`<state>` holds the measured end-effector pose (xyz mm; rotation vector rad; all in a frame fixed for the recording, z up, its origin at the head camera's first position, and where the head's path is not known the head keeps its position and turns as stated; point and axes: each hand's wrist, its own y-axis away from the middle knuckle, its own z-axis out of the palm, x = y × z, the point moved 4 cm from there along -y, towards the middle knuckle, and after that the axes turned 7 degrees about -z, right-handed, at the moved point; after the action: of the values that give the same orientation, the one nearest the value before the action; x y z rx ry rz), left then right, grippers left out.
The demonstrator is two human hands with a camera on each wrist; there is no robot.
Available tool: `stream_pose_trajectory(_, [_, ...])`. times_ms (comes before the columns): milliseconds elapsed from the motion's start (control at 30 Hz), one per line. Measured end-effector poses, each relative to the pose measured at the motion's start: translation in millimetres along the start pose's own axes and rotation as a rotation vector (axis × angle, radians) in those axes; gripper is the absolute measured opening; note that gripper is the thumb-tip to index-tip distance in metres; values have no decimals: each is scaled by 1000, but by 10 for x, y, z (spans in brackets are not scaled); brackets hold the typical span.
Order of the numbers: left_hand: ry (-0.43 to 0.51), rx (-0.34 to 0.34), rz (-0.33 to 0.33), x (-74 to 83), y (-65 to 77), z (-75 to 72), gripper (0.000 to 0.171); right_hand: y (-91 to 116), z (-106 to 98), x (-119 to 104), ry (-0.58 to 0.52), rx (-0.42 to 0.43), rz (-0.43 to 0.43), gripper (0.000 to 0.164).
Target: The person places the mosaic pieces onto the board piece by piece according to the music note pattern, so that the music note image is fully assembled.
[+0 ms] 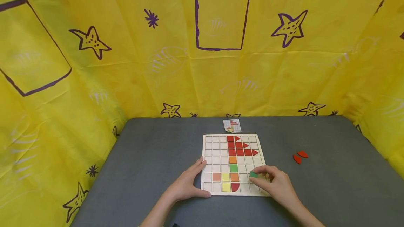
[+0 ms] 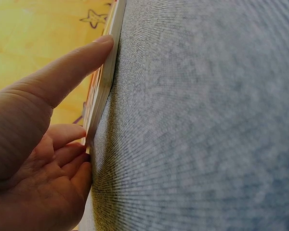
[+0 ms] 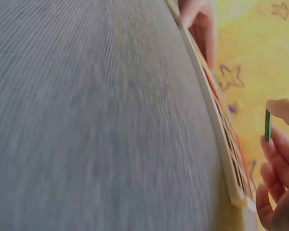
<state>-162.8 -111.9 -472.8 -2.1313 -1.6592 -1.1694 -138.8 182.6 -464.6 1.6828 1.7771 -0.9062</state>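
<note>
A pale gridded board (image 1: pixel 216 186) lies on the table, with red, orange, yellow and green tiles set in its cells. My left hand (image 1: pixel 187 181) rests against its near left corner. The thumb (image 2: pixel 67 72) lies straight along the near edge, and the other fingers touch the left side. Over the lower right of the board, my right hand (image 1: pixel 277 182) pinches a green tile (image 1: pixel 253 174) between thumb and fingers. The right wrist view shows this thin tile (image 3: pixel 268 126) edge-on, held up off the board. Another green tile (image 1: pixel 233 168) sits in a middle cell.
Two red curved-edged pieces (image 1: pixel 302 154) lie on the grey table (image 1: pixel 157 150) to the right of the board. Behind the board is a small pattern card (image 1: pixel 231 125) with a coloured grid. A yellow printed cloth (image 1: pixel 176 80) hangs around the table's back and sides.
</note>
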Motion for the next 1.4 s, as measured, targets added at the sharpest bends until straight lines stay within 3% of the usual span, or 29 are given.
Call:
stream_pose_trajectory(167, [-8,2,2,-9,-3,0,107,-13,214,-161,-61,-32,-36,26])
stream_pose_trajectory(267, [-13,5,4,-8,-7,-3,106,-26,353,-267,-79,-57,-113,25])
stream_pose_trajectory(367, [-19,7,9,-7,-7,-7,106,-42,489,-386,-40,-73,-253,23])
stream_pose_trajectory(533, [-27,6,27,-9,-8,-6,106,-49,670,-575,138,-46,-543,24])
stream_pose_trajectory(633, [-33,10,42,-11,-10,-1,105,-46,742,-656,205,-32,-641,25])
stream_pose_trajectory(933, [-22,16,46,-13,-9,-3,106,-56,786,-693,220,-98,-648,24])
stream_pose_trajectory(1133, [-20,7,25,-23,-7,-3,106,-52,782,-661,202,-120,-666,23])
stream_pose_trajectory(1400, [-33,23,46,-25,-5,-5,107,-42,805,-693,203,-135,-677,23])
